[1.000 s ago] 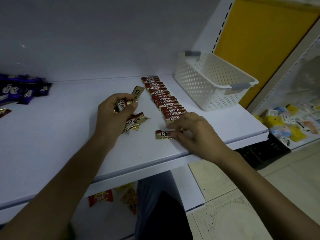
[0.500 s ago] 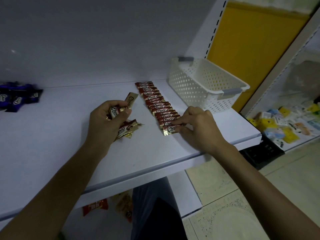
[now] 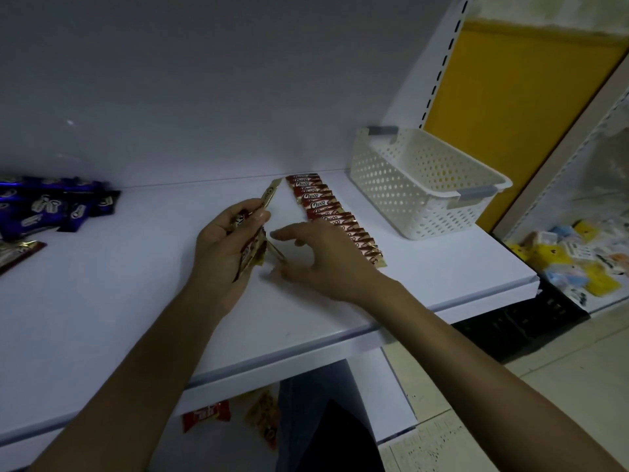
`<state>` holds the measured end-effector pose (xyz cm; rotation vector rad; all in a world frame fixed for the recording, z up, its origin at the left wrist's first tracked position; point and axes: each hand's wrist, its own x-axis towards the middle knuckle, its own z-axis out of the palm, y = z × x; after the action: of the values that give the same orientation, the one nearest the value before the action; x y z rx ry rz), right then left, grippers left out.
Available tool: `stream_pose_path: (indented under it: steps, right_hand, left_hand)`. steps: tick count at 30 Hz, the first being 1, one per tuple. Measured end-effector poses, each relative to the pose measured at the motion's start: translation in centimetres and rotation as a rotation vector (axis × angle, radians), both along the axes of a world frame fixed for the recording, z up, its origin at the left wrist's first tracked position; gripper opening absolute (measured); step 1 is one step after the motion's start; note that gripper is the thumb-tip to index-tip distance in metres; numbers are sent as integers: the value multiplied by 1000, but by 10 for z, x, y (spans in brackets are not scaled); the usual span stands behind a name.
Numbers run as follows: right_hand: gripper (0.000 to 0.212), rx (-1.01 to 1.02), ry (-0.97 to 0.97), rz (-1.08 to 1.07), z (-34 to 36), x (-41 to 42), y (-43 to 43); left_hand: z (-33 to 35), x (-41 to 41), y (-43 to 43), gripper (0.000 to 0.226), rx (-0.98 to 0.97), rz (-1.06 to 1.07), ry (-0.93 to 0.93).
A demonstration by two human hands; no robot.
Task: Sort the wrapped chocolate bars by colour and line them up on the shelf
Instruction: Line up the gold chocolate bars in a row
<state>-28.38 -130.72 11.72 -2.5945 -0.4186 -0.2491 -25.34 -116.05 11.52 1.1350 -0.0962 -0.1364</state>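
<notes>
Currently left hand (image 3: 224, 247) is clenched on a bunch of red-gold bars (image 3: 251, 253) over mid-shelf (image 3: 136, 301). Right hand (image 3: 326, 264) spread, gripping nothing, fingertips beside the bunch. Lined red row (image 3: 318, 202) at its 1 o'clock, purple bars (image 3: 51, 206) at 9, basket (image 3: 425, 185) at 2.

- The scene is seen from a single head-worn wide-angle camera, aimed forward and down onto a white shelf (image 3: 102, 318).
- The view is taken from close range: both forearms are seen entering at the bottom edge, with the left hand (image 3: 221, 243) and right hand (image 3: 326, 264) placed near the frame's middle.
- The shelf upright (image 3: 439, 63) is caught at the upper right and the floor (image 3: 578, 362) at the lower right.
</notes>
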Motion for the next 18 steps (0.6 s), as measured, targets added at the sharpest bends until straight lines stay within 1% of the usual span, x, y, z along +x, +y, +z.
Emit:
stream_pose_path:
  steps: [2, 3, 5, 7, 9, 10, 12, 15, 17, 18]
  right_hand:
    - [20, 84, -45, -22, -5, 9, 4]
    - [15, 152, -39, -56, -5, 10, 3]
    - [12, 315, 21, -105, 1, 6, -1]
    - [14, 586, 159, -87, 11, -4, -7]
    - [17, 799, 287, -77, 19, -13, -13]
    - [15, 848, 319, -83, 20, -17, -16]
    - [11, 891, 340, -98, 20, -21, -22]
    - [8, 891, 345, -142, 16, -25, -28]
    - [7, 839, 274, -166, 16, -27, -38]
    - [8, 762, 196, -178, 15, -29, -46]
  left_hand:
    - [2, -1, 0, 15, -34, 17, 36]
    - [3, -1, 1, 14, -66, 29, 61]
    - [6, 0, 3, 13, -138, 64, 118]
    - [6, 2, 5, 12, -176, 85, 162]
    - [4, 3, 5, 13, -151, 73, 165]
    - [3, 3, 4, 13, -114, 59, 149]
    - [1, 3, 3, 14, -38, 24, 102]
    - [-1, 0, 1, 17, 25, -11, 48]
    - [-2, -2, 0, 17, 64, -22, 16]
    - [-2, -2, -1, 16, 86, -30, 1]
